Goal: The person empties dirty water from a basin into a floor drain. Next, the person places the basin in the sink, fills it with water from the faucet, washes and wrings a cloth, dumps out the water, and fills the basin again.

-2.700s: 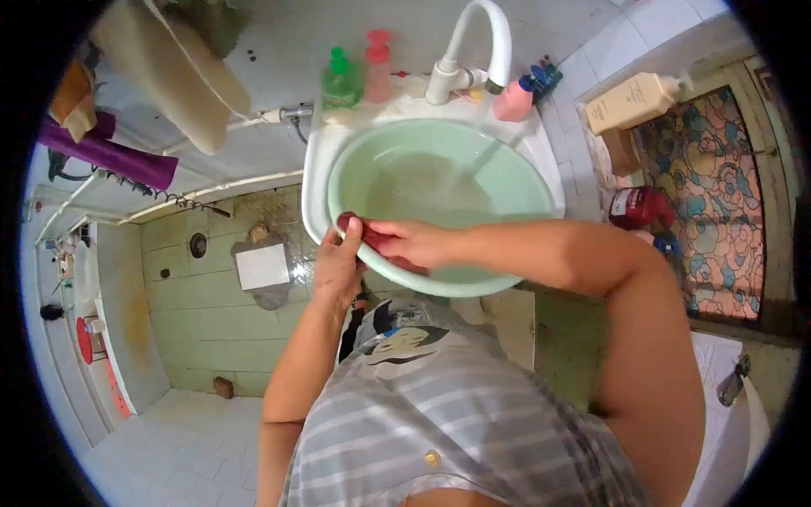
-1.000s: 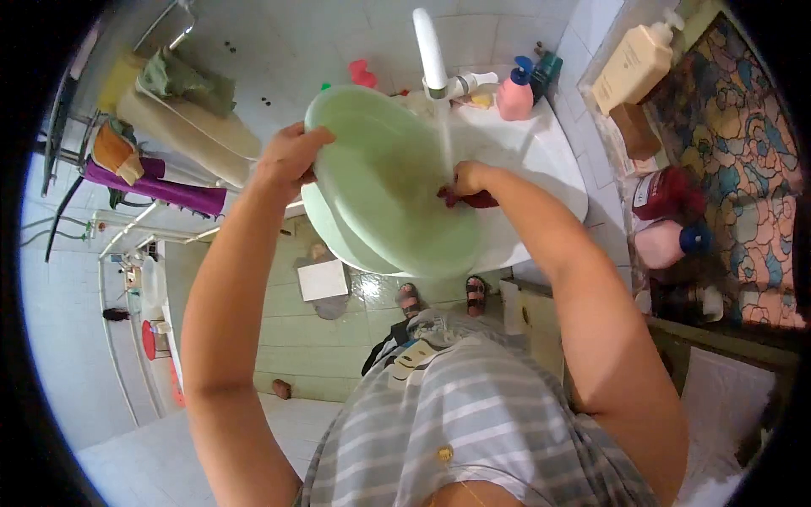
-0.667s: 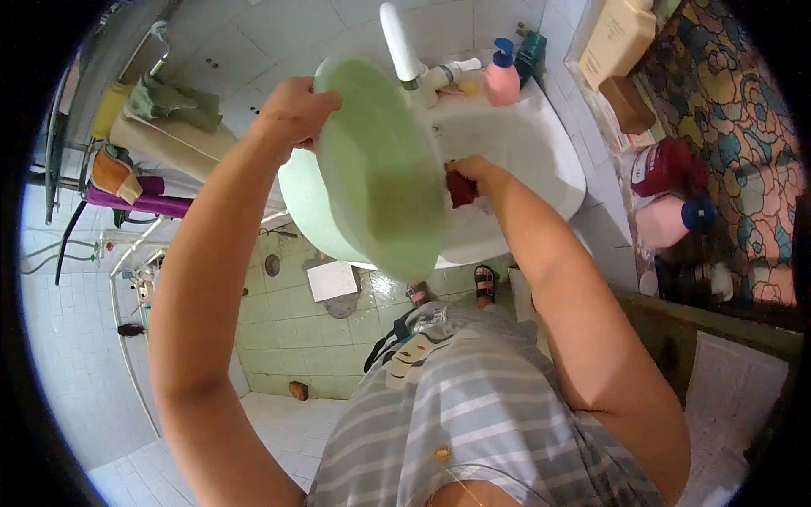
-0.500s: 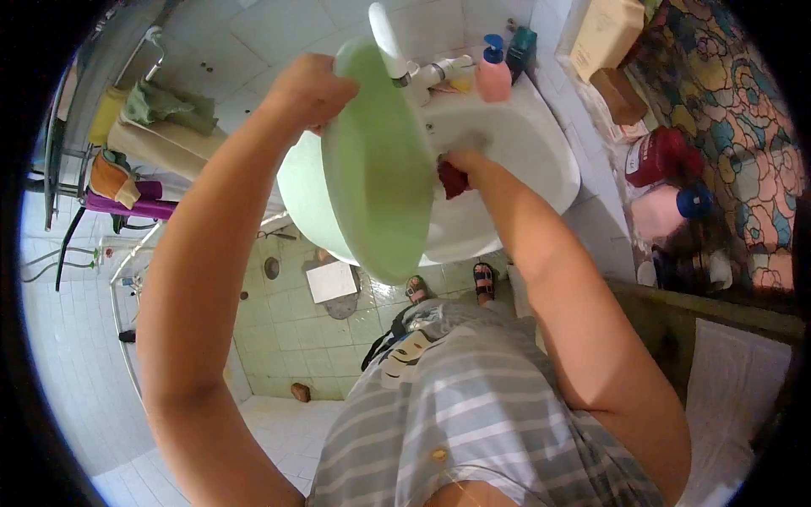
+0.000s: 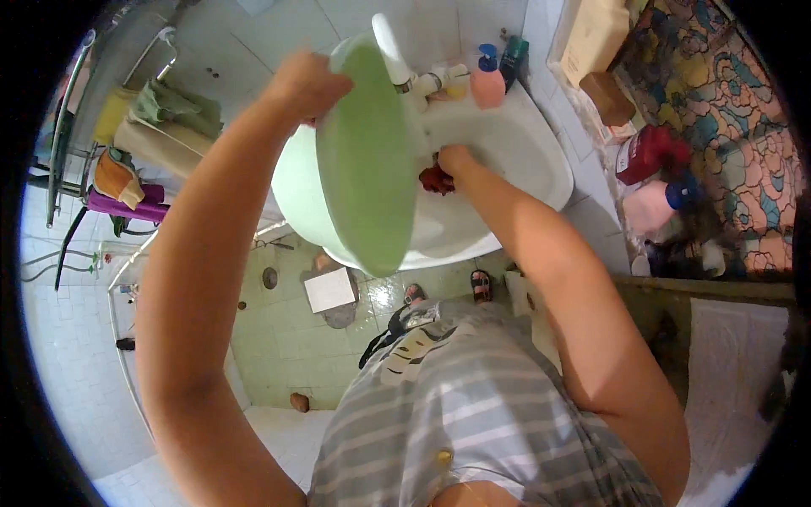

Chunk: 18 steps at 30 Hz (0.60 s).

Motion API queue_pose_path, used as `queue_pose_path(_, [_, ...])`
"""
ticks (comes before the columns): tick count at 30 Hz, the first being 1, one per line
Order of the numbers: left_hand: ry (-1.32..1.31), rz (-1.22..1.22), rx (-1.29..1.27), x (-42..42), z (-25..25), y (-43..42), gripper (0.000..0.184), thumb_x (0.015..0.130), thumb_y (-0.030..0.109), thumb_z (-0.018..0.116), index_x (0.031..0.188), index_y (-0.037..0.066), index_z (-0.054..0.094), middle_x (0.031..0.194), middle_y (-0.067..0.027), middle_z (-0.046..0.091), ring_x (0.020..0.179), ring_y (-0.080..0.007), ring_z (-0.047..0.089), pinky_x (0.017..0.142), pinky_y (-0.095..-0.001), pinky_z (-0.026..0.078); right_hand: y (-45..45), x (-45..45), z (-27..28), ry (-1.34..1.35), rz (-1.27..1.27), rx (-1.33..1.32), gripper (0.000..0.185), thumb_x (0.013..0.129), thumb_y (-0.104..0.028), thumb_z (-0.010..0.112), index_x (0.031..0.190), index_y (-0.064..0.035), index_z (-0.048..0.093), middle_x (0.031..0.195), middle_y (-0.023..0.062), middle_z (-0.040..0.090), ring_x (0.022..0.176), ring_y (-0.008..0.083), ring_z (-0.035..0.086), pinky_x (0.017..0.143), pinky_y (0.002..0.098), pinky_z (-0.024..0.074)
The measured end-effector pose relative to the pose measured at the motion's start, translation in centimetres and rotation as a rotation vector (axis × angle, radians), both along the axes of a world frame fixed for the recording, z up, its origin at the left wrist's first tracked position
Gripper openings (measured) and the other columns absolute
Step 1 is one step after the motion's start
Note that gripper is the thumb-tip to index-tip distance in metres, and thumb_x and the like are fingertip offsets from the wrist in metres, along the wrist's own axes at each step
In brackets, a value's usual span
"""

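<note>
Gripped at its upper left rim, the green basin (image 5: 367, 160) is tilted steeply on its side over the left part of the white sink (image 5: 507, 144). My left hand (image 5: 311, 84) is closed on that rim. Inside the sink, my right hand (image 5: 456, 162) is closed on a dark red cloth (image 5: 437, 179), close to the sink's drain side. The white faucet (image 5: 390, 46) stands behind the basin, its spout partly over the basin's right edge. No water stream can be made out under the spout.
A pink pump bottle (image 5: 487, 84) and a dark green bottle (image 5: 514, 61) stand on the sink's back right corner. A ledge at the right holds a beige bottle (image 5: 594, 38), a brown block (image 5: 606, 99) and a red bottle (image 5: 642, 156). Towels (image 5: 165, 135) hang at the left.
The basin has gone from level in the sink to steeply tilted, lifted by my left hand. My right hand has moved into the sink with the red cloth. The water stream is no longer visible.
</note>
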<state>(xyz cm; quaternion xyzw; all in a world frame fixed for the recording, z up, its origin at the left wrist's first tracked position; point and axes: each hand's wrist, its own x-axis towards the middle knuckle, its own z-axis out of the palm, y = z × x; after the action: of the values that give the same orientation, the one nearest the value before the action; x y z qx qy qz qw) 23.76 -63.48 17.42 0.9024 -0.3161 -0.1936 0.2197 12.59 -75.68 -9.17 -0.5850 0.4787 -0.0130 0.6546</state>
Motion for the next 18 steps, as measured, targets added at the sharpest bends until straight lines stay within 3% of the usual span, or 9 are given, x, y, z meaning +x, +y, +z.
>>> queue_pose_path(5, [0.370,0.206,-0.246,1.9,-3.7,5.3,0.031,0.072,0.017,0.054,0.097,-0.001,0.053,0.081,-0.0100,0.057,0.072,-0.0186,0.057,0.064,-0.0339,0.049,1.9,-0.5,3.3,-0.266,-0.157,-0.149,0.030,0.074,-0.004,0.048,0.103,-0.0035,0.055,0.083,0.0095,0.059,0.077,0.0191,0.055,0.068,0.0290,0.0430])
queue_pose_path(8, [0.714,0.384,-0.563,2.5,-10.0,9.3,0.031,0.075,0.014,0.052,0.103,0.000,0.050,0.087,-0.0108,0.056,0.077,-0.0201,0.056,0.068,-0.0333,0.048,3.2,-0.7,6.3,-0.343,-0.072,-0.079,0.038,0.074,-0.005,0.052,0.112,-0.0045,0.048,0.083,0.0061,0.057,0.071,0.0154,0.054,0.057,0.0293,0.0446])
queue_pose_path(12, [0.993,0.478,-0.790,1.8,-18.6,12.5,0.034,0.076,0.014,0.049,0.108,0.001,0.045,0.094,-0.0119,0.055,0.082,-0.0223,0.055,0.075,-0.0344,0.046,4.3,-0.2,7.0,-0.417,-0.052,0.257,0.035,0.075,-0.008,0.053,0.110,-0.0063,0.050,0.086,0.0062,0.058,0.073,0.0163,0.056,0.063,0.0319,0.0454])
queue_pose_path(13, [1.021,0.482,-0.841,1.2,-19.9,12.7,0.035,0.076,0.014,0.048,0.109,0.001,0.045,0.095,-0.0118,0.054,0.084,-0.0222,0.054,0.075,-0.0345,0.046,3.8,-0.1,5.4,-0.397,-0.039,0.244,0.034,0.072,-0.006,0.052,0.106,-0.0055,0.053,0.087,0.0064,0.060,0.079,0.0212,0.058,0.070,0.0309,0.0462])
queue_pose_path(16, [1.089,0.494,-0.959,0.2,-22.7,13.4,0.035,0.077,0.012,0.047,0.111,0.002,0.044,0.100,-0.0113,0.053,0.089,-0.0218,0.053,0.078,-0.0348,0.045,-0.2,0.9,-0.1,0.217,0.517,-0.510,0.040,0.072,-0.014,0.054,0.112,-0.0067,0.050,0.103,0.0119,0.057,0.093,0.0256,0.056,0.077,0.0329,0.0453])
queue_pose_path(18, [1.113,0.495,-0.992,0.3,-24.1,14.1,0.035,0.077,0.011,0.047,0.111,0.003,0.044,0.102,-0.0111,0.052,0.091,-0.0214,0.051,0.078,-0.0348,0.045,-1.3,-0.8,-1.9,0.195,0.464,-0.628,0.047,0.071,-0.024,0.055,0.114,-0.0062,0.049,0.112,0.0163,0.052,0.101,0.0288,0.052,0.081,0.0345,0.0437])
